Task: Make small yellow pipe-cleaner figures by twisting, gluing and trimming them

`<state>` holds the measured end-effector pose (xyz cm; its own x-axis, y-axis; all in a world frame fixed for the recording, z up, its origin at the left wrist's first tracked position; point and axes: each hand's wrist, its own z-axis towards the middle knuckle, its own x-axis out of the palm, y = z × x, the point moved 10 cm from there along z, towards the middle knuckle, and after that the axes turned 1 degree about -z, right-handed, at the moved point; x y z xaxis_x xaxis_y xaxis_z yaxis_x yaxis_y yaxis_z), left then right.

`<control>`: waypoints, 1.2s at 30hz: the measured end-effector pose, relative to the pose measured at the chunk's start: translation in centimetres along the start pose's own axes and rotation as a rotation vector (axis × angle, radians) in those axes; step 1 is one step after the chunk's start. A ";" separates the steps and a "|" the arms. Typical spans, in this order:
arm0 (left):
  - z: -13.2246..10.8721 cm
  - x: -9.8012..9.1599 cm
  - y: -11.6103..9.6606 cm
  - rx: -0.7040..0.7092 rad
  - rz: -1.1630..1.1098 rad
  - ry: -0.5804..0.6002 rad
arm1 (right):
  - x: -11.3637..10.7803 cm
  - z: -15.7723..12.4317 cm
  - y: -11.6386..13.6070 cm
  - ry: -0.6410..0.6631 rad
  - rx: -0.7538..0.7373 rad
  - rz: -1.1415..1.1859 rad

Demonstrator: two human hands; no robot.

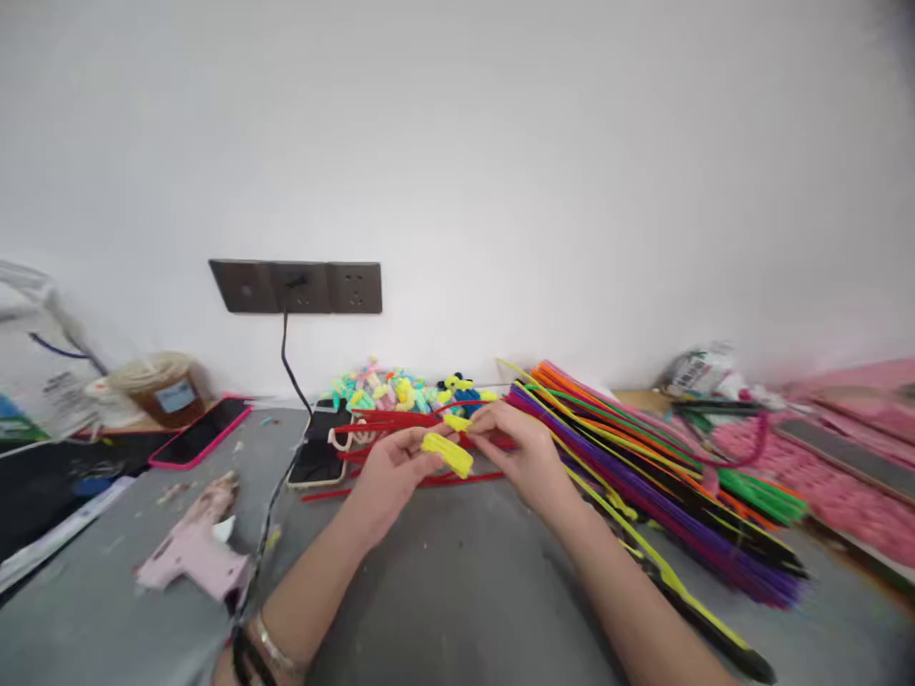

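My left hand (396, 470) pinches a short, flat bundle of yellow pipe cleaner (449, 454) between thumb and fingers. Just right of it, my right hand (516, 448) has its fingertips closed on a smaller yellow pipe cleaner piece (457, 422). Whether the two yellow pieces are joined I cannot tell. Behind and beneath both hands lie loose red pipe cleaners (386, 419) on the grey table (450, 591). Further back is a heap of small pastel pieces (382, 389), with a few yellow, black and blue pieces (457, 389) at its right end.
A pink glue gun (196, 548) lies at left by a black cord (275, 491) running to the wall socket (296, 286). A pink-edged phone (204, 433) and a brown tub (164, 389) are behind. Long coloured pipe cleaners (658, 476) spread at right beside pink knobbly material (843, 486).
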<state>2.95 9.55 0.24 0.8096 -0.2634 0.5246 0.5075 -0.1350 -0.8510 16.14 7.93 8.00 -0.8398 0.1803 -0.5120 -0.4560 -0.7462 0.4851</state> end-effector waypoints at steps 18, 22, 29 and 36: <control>-0.5 0.4 0.7 -0.082 0.097 0.055 | 2.5 -1.4 -3.4 0.085 0.348 0.243; -0.6 0.4 0.7 -0.089 0.097 0.041 | 2.7 -1.3 -3.4 0.068 0.423 0.417; -0.6 0.7 0.6 -0.085 0.092 0.079 | 3.9 -1.8 -4.6 0.113 0.618 0.733; -0.7 1.2 0.5 -0.035 0.208 0.178 | 3.5 -2.3 -5.5 -0.011 0.705 0.807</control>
<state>3.95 8.45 0.43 0.8292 -0.4521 0.3287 0.3228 -0.0929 -0.9419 16.40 11.14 1.91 -0.9701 -0.1922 0.1484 0.1715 -0.1092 0.9791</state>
